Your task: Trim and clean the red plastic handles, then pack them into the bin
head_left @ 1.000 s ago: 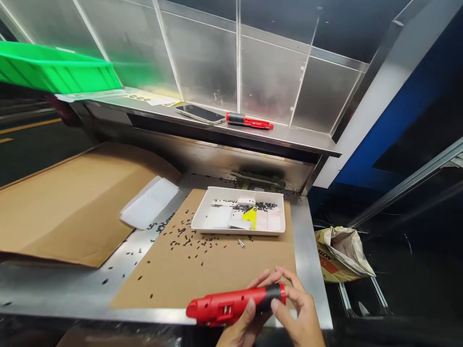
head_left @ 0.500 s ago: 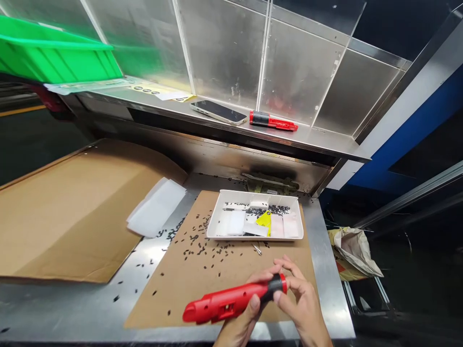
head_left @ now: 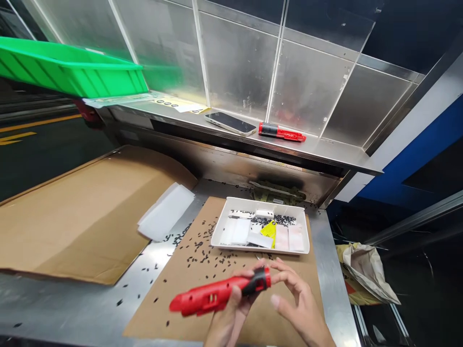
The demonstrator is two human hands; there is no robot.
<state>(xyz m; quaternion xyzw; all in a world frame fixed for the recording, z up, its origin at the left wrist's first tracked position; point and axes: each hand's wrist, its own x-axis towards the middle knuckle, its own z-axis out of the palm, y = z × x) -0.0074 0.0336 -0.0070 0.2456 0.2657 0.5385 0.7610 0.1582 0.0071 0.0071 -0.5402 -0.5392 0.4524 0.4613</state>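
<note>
My left hand [head_left: 231,303] is wrapped round a red plastic tool housing [head_left: 206,296] with a black collar and a red ring at its right end. The housing lies nearly level above the brown cardboard sheet, its narrow end pointing left. My right hand [head_left: 298,303] is open beside the ringed end, thumb and fingers spread. Its fingertips are close to the ring; whether they touch it I cannot tell. Just beyond my hands stands a white tray [head_left: 256,249] with small black pieces, white slips and a yellow label inside.
Small black pieces [head_left: 198,246] are scattered over the cardboard sheet [head_left: 152,320] and metal table. A similar red and black housing [head_left: 282,132] and a phone [head_left: 231,123] lie on the shelf. White sheets [head_left: 166,212] rest by a large cardboard piece [head_left: 72,217]. A green bin [head_left: 104,79] stands upper left.
The housing has moved left in my left hand, away from my right hand. My right thumb has come off the black collar. The view has shifted slightly.
</note>
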